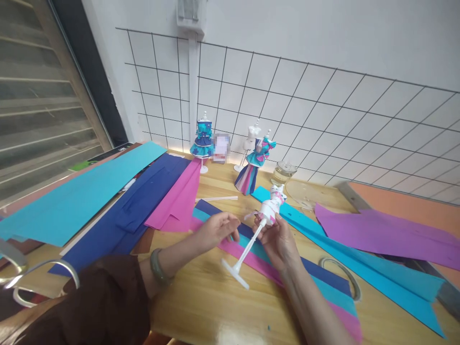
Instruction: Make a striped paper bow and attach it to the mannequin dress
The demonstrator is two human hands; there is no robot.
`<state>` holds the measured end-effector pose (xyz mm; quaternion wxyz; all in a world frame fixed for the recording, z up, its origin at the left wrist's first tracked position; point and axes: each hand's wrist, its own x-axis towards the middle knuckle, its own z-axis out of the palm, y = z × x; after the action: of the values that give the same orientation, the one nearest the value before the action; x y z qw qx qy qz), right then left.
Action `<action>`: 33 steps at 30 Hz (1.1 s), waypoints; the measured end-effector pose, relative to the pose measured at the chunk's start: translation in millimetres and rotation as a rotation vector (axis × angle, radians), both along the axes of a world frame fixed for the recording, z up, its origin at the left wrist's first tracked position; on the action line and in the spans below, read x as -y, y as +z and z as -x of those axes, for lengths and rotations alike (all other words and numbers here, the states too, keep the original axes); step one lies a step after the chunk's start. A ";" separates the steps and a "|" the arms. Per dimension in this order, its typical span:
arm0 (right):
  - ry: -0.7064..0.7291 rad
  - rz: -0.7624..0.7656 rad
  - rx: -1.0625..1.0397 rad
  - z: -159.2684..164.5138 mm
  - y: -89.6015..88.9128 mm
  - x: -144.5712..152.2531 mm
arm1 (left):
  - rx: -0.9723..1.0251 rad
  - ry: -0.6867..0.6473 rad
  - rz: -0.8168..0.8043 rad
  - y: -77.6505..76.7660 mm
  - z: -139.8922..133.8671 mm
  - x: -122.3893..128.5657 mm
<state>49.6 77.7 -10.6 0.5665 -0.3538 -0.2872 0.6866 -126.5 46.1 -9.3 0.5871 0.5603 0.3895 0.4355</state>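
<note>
My right hand grips a small white dress-form mannequin around its lower torso. The mannequin tilts, with its stand pole and flat base pointing down toward me; white and pink bands wrap the torso. My left hand, a bracelet on its wrist, hovers to the left of the mannequin, apart from it. Its fingers are loosely bent, and nothing shows between them. Below both hands lies a long sheet striped dark blue, light blue and pink.
Dressed mannequins stand along the wall, beside a bare white one. Turquoise, dark blue, pink and purple sheets cover the sides. A clear cup and scissors are nearby.
</note>
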 end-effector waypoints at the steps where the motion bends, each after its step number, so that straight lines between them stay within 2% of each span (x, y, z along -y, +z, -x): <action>1: 0.017 0.004 0.027 0.9 -0.2 1.3 | -0.127 0.157 -0.124 0.1 -0.4 0.1; 3: 0.069 -0.003 0.080 4.9 -0.8 6.0 | -0.329 0.356 -0.371 2.0 -1.1 1.4; 4: 0.094 -0.010 0.109 7.4 -1.2 8.7 | -0.400 0.387 -0.490 3.6 -1.1 2.3; 7: 0.142 -0.026 0.184 13.8 -3.4 15.2 | -0.543 0.337 -0.792 8.0 -0.1 4.2; 9: 0.145 -0.026 0.207 15.8 -5.1 16.9 | -0.621 0.302 -0.889 8.5 1.3 3.7; 15: 0.141 -0.070 0.234 15.3 -7.9 16.6 | -0.803 0.320 -0.968 2.5 5.8 -1.7; 22: 0.131 -0.100 0.289 13.4 -8.4 15.5 | -0.942 0.197 -1.074 1.4 9.4 -4.5; 28: 0.193 -0.058 0.189 15.9 -9.5 15.7 | -0.891 0.097 -1.096 6.1 11.3 -1.5; 31: 0.205 0.036 0.093 13.5 -8.8 12.2 | -0.815 0.139 -1.108 6.4 11.0 0.9; 33: 0.185 0.075 0.042 10.3 -7.1 9.2 | -0.747 0.188 -1.060 6.4 10.0 2.1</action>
<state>39.3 68.5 -17.8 0.4809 -0.3611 -0.3044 0.7387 -136.5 44.1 -2.9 0.0162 0.8509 0.3472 0.3940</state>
